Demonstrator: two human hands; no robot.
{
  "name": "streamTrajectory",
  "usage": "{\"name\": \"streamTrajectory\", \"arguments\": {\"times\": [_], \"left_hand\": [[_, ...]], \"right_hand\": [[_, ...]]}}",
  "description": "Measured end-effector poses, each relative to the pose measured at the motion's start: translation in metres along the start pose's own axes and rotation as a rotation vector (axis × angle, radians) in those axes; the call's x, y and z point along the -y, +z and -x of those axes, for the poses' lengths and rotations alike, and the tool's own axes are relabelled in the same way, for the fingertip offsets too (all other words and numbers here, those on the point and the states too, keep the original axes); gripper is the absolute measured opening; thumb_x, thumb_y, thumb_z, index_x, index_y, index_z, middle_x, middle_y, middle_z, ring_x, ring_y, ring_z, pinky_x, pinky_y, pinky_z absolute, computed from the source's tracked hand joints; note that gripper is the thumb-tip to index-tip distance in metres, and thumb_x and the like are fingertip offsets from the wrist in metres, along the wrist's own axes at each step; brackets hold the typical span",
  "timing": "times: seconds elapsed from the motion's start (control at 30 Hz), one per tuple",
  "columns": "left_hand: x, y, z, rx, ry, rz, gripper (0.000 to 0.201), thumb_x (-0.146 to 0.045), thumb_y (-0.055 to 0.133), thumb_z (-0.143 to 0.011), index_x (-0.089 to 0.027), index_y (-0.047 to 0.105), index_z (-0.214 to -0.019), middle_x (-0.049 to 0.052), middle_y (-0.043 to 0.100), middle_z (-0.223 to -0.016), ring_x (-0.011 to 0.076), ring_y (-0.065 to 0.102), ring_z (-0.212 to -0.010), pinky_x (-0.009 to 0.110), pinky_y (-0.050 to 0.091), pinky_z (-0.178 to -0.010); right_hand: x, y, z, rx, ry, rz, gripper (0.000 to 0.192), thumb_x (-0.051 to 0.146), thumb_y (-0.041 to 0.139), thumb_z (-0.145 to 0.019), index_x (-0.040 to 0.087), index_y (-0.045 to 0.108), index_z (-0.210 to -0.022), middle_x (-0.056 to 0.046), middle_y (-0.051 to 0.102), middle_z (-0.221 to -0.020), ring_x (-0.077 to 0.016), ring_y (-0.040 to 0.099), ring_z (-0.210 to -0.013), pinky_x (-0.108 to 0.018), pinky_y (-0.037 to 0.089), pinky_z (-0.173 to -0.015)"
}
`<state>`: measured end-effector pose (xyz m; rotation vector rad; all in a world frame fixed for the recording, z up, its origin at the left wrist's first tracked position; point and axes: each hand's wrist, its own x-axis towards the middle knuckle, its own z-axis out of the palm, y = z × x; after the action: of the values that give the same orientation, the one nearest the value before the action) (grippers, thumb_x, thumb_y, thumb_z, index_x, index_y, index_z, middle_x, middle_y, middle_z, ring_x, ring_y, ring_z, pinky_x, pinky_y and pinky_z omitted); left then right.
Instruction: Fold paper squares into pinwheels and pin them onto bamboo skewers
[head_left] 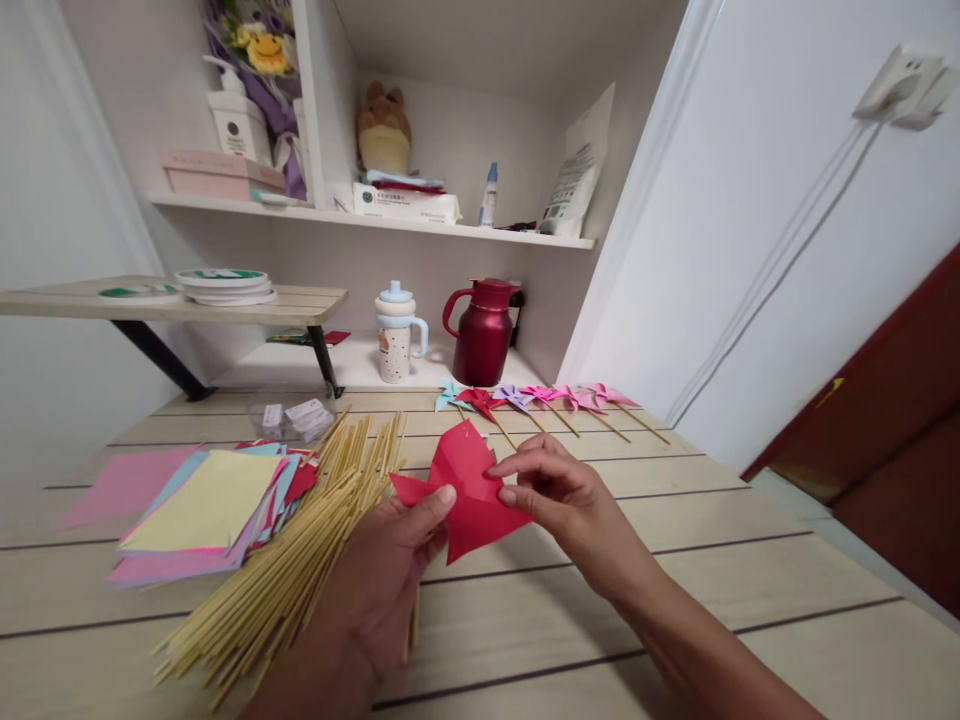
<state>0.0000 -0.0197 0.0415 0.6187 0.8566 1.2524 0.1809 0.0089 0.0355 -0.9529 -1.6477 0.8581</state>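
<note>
A red paper square [476,485], cut and partly folded with pointed corners sticking out, is held up over the table between my hands. My left hand [386,575] pinches its left part, thumb on top and fingers underneath. At the right side, the thumb and forefinger of my right hand [581,505] close on the paper's edge; its other fingers are curled. Part of a thin stick [414,625] shows below my left hand; whether it joins the paper I cannot tell. A large bundle of thin wooden sticks [300,550] lies beside and partly behind my left hand.
Coloured paper sheets [202,500] are stacked at the left, near a clear box of small packets [296,415]. Several finished pinwheels [517,398] lie in a row at the back. Behind stand a cup [395,335] and a dark red jug [484,335]. A raised small shelf [300,303] juts out left.
</note>
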Motion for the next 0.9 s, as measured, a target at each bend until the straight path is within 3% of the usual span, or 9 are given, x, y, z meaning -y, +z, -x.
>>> {"name": "streamTrajectory", "arguments": {"times": [0.13, 0.3, 0.57, 0.9], "left_hand": [[-0.0008, -0.0036, -0.0019, 0.07, -0.019, -0.01, 0.023, -0.025, 0.078, -0.075, -0.012, 0.076, -0.094, 0.012, 0.078, -0.093, 0.0217, 0.071, -0.083, 0.033, 0.053, -0.081], [0.0037, -0.0048, -0.0033, 0.075, -0.031, -0.034, 0.022, -0.028, 0.079, -0.073, -0.013, 0.078, -0.089, 0.01, 0.078, -0.086, 0.0196, 0.069, -0.078, 0.031, 0.052, -0.078], [0.0018, -0.0056, -0.0026, 0.001, -0.004, -0.041, 0.012, -0.025, 0.083, -0.067, -0.016, 0.077, -0.073, 0.003, 0.073, -0.069, 0.0139, 0.063, -0.065, 0.025, 0.048, -0.067], [0.001, -0.0072, -0.0051, 0.01, -0.025, -0.053, 0.017, -0.027, 0.081, -0.072, -0.016, 0.077, -0.084, 0.007, 0.078, -0.087, 0.0169, 0.067, -0.075, 0.028, 0.05, -0.072]], "right_hand": [[0.0093, -0.0015, 0.0025, 0.037, -0.039, 0.072, 0.013, 0.036, 0.077, -0.081, 0.03, 0.08, -0.092, 0.001, 0.044, -0.078, -0.0144, 0.043, -0.068, -0.03, 0.039, -0.065], [0.0115, -0.0007, 0.0044, 0.093, -0.122, 0.117, 0.017, 0.04, 0.076, -0.081, 0.033, 0.08, -0.097, 0.0, 0.044, -0.083, -0.0154, 0.045, -0.073, -0.029, 0.041, -0.064], [0.0073, 0.0015, 0.0058, 0.19, -0.139, 0.117, 0.017, 0.035, 0.065, -0.091, 0.036, 0.079, -0.1, -0.001, 0.047, -0.083, -0.0168, 0.049, -0.079, -0.032, 0.046, -0.073], [0.0048, -0.0004, 0.0037, 0.203, -0.15, 0.102, 0.028, 0.02, 0.056, -0.094, 0.033, 0.08, -0.096, -0.002, 0.048, -0.087, -0.0158, 0.053, -0.082, -0.032, 0.048, -0.076]]}}
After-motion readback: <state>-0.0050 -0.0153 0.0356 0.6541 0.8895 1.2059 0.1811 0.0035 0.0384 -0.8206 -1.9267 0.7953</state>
